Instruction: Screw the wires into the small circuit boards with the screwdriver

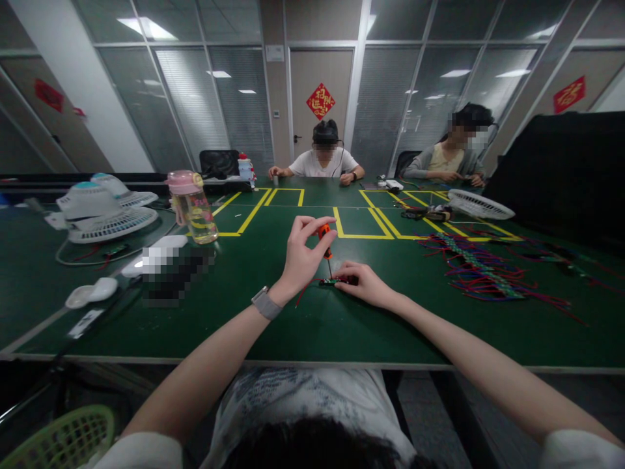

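- We see a green table with yellow tape lines filling most of the head view; two other people sit at its far edge, one straight ahead and one to the right.
- Dismantled white fan parts lie at the left; another white fan grille lies at the far right.
- A heap of red and blue wired boards sits right of centre, well apart from the hands.
- A clear bottle with a pink cap stands upright, left of centre.
- The left hand, a grey watch band on its wrist, is closed in a pinch on the orange handle of a small screwdriver; the tool stands nearly upright, tip down on the board.
- The right hand lies flat on the table, fingers pressing on a small circuit board.
- That board rests on the table at centre, between both hands, with a red wire trailing left.
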The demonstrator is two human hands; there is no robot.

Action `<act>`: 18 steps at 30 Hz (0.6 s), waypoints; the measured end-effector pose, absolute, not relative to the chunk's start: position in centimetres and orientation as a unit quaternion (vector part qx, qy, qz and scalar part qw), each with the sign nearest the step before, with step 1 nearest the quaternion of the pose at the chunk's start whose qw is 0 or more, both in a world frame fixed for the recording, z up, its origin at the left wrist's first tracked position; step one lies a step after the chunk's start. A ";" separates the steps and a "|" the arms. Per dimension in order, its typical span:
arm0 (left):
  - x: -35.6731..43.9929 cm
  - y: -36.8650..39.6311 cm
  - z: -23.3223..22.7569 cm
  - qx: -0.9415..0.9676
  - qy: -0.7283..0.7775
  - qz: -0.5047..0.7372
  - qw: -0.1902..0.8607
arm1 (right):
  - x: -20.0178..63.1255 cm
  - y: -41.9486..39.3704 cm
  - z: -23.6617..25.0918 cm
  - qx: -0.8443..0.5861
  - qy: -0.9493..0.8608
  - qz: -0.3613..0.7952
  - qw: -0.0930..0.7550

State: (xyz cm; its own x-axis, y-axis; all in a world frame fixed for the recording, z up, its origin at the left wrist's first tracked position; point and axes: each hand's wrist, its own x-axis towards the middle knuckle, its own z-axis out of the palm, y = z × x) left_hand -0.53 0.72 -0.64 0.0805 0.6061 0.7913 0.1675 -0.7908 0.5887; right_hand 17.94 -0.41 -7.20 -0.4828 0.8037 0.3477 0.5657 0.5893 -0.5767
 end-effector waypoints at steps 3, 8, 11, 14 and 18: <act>-0.5 0.8 -0.6 0.718 0.245 0.613 0.219 | 17.9 -0.4 -7.2 -0.410 -0.837 0.200 0.301; -0.4 0.7 -0.7 0.719 0.222 0.605 0.261 | 18.0 -0.3 -7.3 -0.408 -0.837 0.197 0.306; -0.4 0.7 -0.8 0.717 0.254 0.619 0.195 | 18.0 -0.4 -7.3 -0.408 -0.837 0.195 0.309; -0.4 0.9 -0.9 0.717 0.235 0.614 0.232 | 17.9 -0.4 -7.2 -0.407 -0.837 0.196 0.308; -0.3 0.9 -0.8 0.711 0.209 0.605 0.291 | 17.9 -0.4 -7.2 -0.406 -0.839 0.195 0.305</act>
